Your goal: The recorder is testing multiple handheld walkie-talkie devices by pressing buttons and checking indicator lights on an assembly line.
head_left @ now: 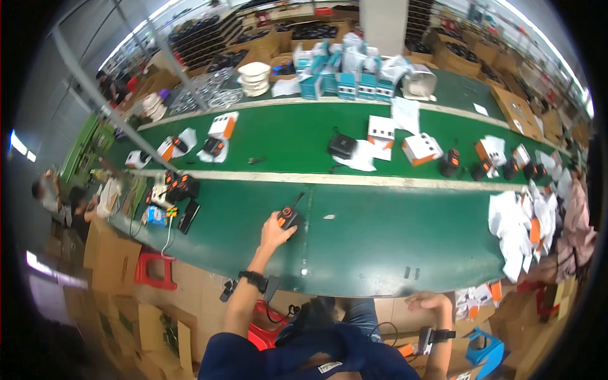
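My left hand (274, 232) is closed around a black and orange two-way radio (289, 217), its antenna pointing up and to the right, over the green workbench (380, 221). At the bench's front edge, my right hand (425, 301) hangs with its fingers loosely apart and nothing in them. Two small dark strips (412, 273) lie on the bench just beyond that hand. Farther left on the bench sits a cluster of black and orange radios (182, 187), beside a flat black device (189, 217) and a blue packet (155, 216).
A green conveyor belt (285, 136) runs behind the bench, carrying white and orange boxes (422, 149), a black unit (342, 146) and several radios. White plastic bags (510, 231) are heaped at the bench's right end. Cardboard boxes (113, 256) and a red stool (155, 271) stand at lower left.
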`<state>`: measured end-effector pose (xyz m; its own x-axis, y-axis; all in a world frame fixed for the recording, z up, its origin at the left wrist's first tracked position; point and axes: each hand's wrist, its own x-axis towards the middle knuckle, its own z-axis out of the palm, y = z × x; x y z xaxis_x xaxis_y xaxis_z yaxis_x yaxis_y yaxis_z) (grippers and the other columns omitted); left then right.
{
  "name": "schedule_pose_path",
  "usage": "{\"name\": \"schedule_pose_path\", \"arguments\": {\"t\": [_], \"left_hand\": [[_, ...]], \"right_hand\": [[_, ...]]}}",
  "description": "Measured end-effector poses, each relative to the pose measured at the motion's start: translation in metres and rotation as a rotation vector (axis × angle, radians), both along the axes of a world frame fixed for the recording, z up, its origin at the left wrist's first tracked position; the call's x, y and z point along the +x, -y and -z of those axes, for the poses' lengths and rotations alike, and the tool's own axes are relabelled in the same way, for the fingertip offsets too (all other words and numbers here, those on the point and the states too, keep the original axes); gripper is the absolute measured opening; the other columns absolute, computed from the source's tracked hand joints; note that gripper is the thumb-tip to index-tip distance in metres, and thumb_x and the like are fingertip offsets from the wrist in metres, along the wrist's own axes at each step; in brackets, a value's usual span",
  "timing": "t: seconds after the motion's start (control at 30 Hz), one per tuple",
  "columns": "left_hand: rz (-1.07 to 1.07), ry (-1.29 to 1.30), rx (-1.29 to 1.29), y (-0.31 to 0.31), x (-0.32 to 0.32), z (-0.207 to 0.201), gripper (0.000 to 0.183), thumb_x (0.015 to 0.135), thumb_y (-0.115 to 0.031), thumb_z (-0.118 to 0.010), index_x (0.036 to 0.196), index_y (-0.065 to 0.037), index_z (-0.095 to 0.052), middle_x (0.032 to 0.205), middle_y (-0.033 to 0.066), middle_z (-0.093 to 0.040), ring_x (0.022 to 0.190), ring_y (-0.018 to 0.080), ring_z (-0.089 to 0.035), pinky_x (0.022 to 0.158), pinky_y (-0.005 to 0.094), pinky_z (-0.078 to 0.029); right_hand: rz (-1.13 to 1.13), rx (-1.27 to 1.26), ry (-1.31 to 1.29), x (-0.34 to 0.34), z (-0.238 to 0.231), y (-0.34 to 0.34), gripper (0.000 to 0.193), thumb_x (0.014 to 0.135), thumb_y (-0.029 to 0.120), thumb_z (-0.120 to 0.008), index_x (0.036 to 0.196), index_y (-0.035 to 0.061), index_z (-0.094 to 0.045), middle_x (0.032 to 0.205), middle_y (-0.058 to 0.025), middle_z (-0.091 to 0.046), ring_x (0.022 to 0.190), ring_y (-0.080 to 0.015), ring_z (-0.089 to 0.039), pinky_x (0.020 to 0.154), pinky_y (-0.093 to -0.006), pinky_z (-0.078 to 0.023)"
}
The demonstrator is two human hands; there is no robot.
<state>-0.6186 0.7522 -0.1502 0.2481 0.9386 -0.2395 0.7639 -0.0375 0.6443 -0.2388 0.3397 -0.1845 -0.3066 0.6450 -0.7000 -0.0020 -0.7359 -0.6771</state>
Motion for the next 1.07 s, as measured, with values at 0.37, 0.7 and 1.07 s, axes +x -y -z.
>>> {"name": "schedule_pose_path", "arguments": {"t": [0.37,0.7,1.07], "left_hand": [[-0.051,0.049,0.030,-0.192,0.070,-0.040,0.075,0.058,-0.028,-0.078,0.117,-0.006,-0.037,0.105,0.0228,-0.055,0.098,0.0388,-0.061,0.084,0.0452,-0.052],[-0.134,-0.069,0.004,-0.240,0.141,0.046,0.085,0.063,-0.029,-0.080,0.127,-0.007,-0.029,0.118,0.0238,-0.044,0.099,0.0448,-0.058,0.085,0.0457,-0.052],[-0.389,-0.135,0.234,-0.348,-0.060,0.099,0.070,0.080,-0.049,-0.063,0.115,0.010,-0.053,0.120,0.0371,-0.050,0.116,0.0413,-0.048,0.100,0.0485,-0.034]], "right_hand": [[-0.249,0.515,0.757,0.030,-0.071,-0.352,0.047,0.088,0.030,-0.059,0.126,0.0031,-0.049,0.100,-0.0197,-0.065,0.094,-0.0298,-0.062,0.085,-0.0389,-0.049],[-0.106,0.654,1.157,0.040,0.043,-0.554,0.091,0.068,0.035,-0.075,0.142,0.0075,-0.028,0.136,-0.0354,-0.032,0.122,-0.0495,-0.041,0.103,-0.0493,-0.037],[-0.142,0.309,1.357,-0.002,0.018,-0.596,0.114,0.055,0.033,-0.084,0.147,0.0225,-0.017,0.146,-0.0183,-0.027,0.136,-0.0386,-0.027,0.106,-0.0574,-0.028]]}}
